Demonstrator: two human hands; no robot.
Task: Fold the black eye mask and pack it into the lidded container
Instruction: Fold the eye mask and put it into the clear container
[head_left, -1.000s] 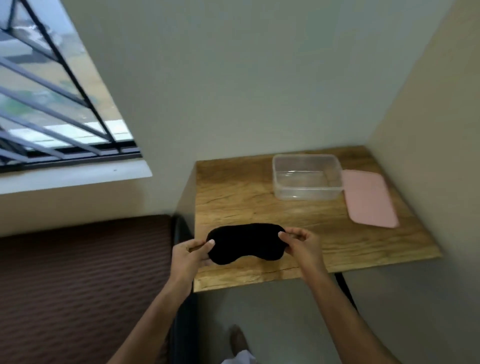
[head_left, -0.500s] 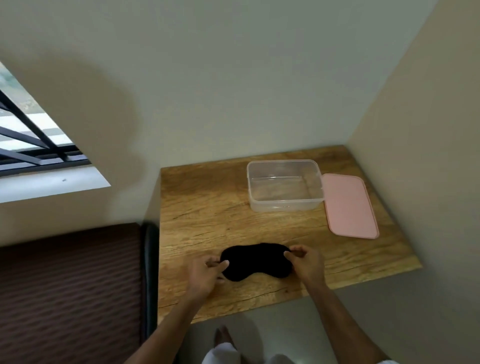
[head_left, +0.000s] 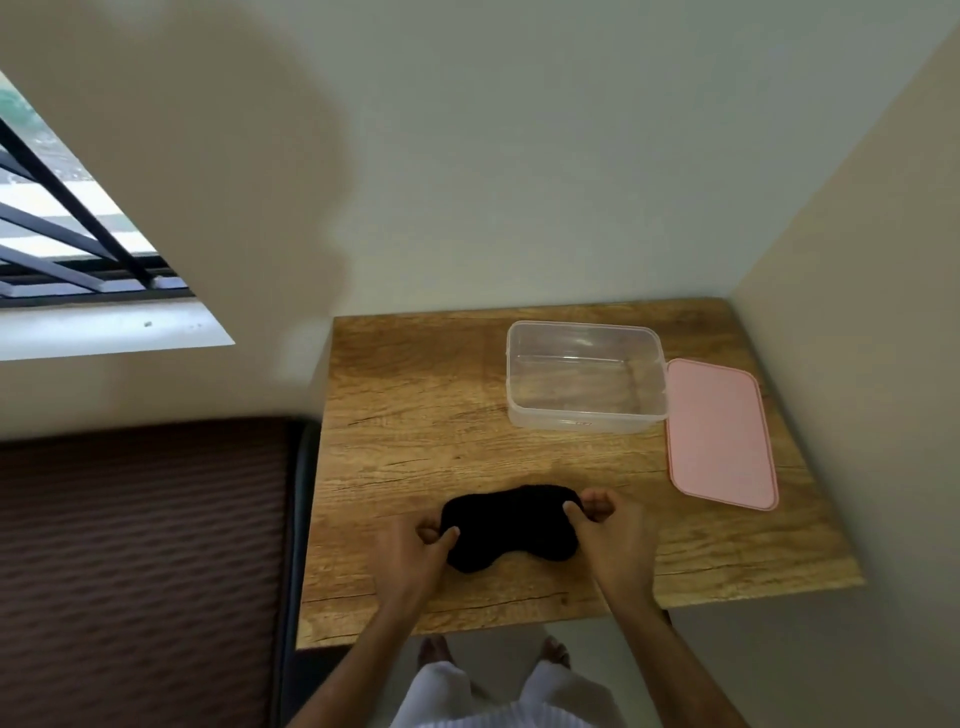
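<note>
The black eye mask (head_left: 509, 525) lies spread flat on the wooden table (head_left: 415, 426), near its front edge. My left hand (head_left: 415, 556) pinches the mask's left end and my right hand (head_left: 613, 535) pinches its right end. Behind the mask, towards the back right, stands the clear plastic container (head_left: 587, 415), open and with nothing in it. Its pink lid (head_left: 719, 431) lies flat on the table just to the container's right.
Walls close off the table at the back and the right. A dark brown ribbed mattress or seat (head_left: 140, 561) sits to the left of the table. A barred window (head_left: 67, 244) is at the upper left. My feet show below the table's front edge.
The view has swung down and to the right, so the table sits more central. Both hands still hold the mask's ends, now resting lower on the table.
</note>
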